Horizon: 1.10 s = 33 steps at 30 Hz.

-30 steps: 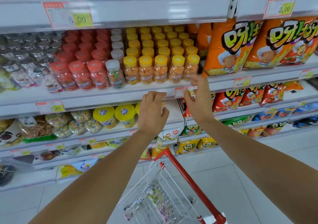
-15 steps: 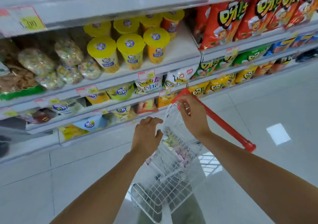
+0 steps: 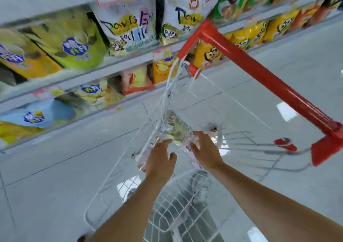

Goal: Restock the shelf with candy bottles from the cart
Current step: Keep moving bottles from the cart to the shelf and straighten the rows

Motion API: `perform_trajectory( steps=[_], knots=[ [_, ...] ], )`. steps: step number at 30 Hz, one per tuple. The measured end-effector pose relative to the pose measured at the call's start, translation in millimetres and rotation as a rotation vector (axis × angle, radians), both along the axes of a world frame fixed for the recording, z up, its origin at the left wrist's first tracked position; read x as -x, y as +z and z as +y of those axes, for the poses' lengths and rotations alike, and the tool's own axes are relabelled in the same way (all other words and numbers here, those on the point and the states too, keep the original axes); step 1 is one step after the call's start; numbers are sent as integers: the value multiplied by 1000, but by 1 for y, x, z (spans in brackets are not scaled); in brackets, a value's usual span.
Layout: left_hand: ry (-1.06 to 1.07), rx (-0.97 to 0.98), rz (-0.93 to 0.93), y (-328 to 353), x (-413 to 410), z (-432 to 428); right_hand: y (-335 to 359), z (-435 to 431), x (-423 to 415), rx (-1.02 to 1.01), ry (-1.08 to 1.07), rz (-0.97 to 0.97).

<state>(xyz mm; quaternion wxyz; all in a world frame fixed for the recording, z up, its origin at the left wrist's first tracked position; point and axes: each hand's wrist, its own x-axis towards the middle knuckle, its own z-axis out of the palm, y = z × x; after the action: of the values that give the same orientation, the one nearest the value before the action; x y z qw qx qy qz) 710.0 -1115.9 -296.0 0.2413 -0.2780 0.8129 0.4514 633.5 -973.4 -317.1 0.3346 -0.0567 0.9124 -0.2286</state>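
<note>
Head: left hand point(image 3: 160, 161), right hand point(image 3: 207, 149) flank candy bottles point(image 3: 174, 128) inside cart point(image 3: 259, 72).

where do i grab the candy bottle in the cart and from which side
Round its body, from above through the cart's open top: the bottle seems to lie tilted on its side, round flank up, and wire walls bar the sides. The left hand and right hand are at its near end; blur hides the cap.

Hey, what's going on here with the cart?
A person stands at a white wire cart with a red handle, next to rows of snack bags. The left hand and right hand both reach into it at the clear candy bottles. Blur hides whether either hand grips one yet.
</note>
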Motion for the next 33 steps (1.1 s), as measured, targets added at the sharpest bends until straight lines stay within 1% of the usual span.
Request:
perform_trajectory(
  steps=[3,6,8,12,15,21,27,30,33],
  knots=[
    [-3,-8,14,-43,0,11,-45,6,-5,-53,8,-1],
    [-108,13,22,-69,0,23,-72,8,-11,-95,58,-1],
    [-174,37,21,-80,0,29,-81,8,-12,-147,85,-3],
    [-189,97,21,-90,1,35,-88,6,-8,-242,101,107],
    [-220,132,14,-89,0,34,-86,5,-5,-264,101,91],
    [-237,133,-2,-89,1,31,-89,2,1,-217,41,19],
    [-192,86,-16,-88,-1,28,-89,1,-3,-166,-41,152],
    [-158,50,-7,-83,-1,27,-87,5,-4,-108,-56,170],
    [-85,-6,-3,-78,-2,29,-80,10,-3,9,-126,155]
  ],
)
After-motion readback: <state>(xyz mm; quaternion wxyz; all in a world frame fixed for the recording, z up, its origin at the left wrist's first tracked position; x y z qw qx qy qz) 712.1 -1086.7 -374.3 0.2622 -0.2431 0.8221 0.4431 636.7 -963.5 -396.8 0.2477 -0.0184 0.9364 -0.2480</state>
